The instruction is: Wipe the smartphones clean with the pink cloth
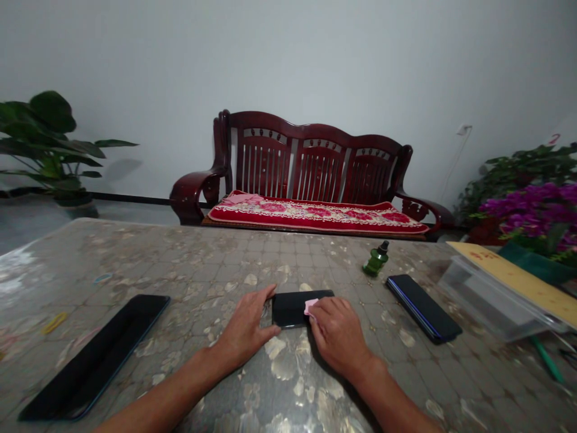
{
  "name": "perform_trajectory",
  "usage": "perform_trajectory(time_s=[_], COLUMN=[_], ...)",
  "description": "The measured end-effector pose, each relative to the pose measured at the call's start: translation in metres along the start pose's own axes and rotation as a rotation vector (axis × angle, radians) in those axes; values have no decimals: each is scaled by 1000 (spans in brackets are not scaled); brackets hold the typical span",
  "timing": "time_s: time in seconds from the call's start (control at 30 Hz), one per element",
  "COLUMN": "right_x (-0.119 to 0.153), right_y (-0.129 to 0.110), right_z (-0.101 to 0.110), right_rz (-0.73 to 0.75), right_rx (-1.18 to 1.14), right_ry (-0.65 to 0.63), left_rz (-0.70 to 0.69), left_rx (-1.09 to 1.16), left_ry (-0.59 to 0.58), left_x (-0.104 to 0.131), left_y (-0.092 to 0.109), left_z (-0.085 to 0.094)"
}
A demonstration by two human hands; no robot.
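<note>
A black smartphone (288,310) lies flat on the table in front of me, its long side running left to right. My left hand (246,325) grips its left end, thumb at the near edge and fingers at the far edge. Pinched in the fingers of my right hand (340,331) is a small pink cloth (311,306), which rests against the right part of the screen. That hand hides the phone's right end and much of the cloth.
Left lies a tablet-like black device (97,355) near a yellow band (54,323). Right are a green spray bottle (376,260), more stacked phones (422,307) and a clear plastic box (491,300) under yellow board (518,276). A wooden bench (193,186) stands beyond the patterned table (216,258).
</note>
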State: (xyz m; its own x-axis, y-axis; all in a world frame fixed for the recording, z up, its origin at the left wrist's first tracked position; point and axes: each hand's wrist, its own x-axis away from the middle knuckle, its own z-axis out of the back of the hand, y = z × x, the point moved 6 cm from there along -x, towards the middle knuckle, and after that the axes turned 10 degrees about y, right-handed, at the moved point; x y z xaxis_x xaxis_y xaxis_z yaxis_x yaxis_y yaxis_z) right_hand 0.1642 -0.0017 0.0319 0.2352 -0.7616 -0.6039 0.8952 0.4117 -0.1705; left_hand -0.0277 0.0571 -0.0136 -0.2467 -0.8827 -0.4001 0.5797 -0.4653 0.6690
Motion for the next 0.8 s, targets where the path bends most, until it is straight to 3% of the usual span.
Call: perform_trajectory(time_s=[0.17, 0.4, 0.63, 0.8], right_x=[0, -2, 2, -1], right_y=[-22, 9, -25, -7], right_z=[-3, 8, 0, 6], right_rz=[83, -10, 111, 57], right_rx=[-81, 61, -104, -25], right_ry=[-42, 96, 33, 61], left_rz=[-5, 17, -13, 4], left_rx=[-4, -10, -11, -11], left_ry=[-1, -33, -3, -20], left_x=[0, 0, 0, 0], left_y=[1, 0, 0, -2], left_z=[0, 0, -1, -1])
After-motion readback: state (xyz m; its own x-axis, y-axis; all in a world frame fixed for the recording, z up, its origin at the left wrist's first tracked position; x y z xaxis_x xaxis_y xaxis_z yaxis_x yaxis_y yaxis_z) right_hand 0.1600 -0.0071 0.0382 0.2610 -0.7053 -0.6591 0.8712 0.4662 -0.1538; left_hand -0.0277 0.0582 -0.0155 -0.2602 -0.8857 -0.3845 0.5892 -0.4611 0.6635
